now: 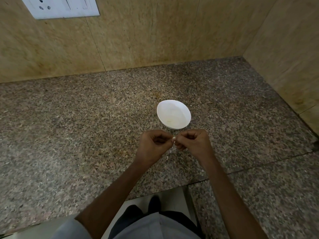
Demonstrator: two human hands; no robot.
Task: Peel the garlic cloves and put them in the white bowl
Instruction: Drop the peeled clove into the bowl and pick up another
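A white bowl [174,114] stands on the speckled granite counter [77,126], just beyond my hands. A pale smear or small piece lies on its bottom; I cannot tell what it is. My left hand [152,146] and my right hand [193,143] meet a little in front of the bowl, fingers curled, both pinching one small white garlic clove [173,139] between their fingertips. Most of the clove is hidden by the fingers. A few pale scraps of garlic skin [170,151] lie on the counter under my hands.
Beige stone walls close the counter at the back and on the right, forming a corner. A white socket plate [60,6] is on the back wall at upper left. The counter's front edge has a step cut in near my legs.
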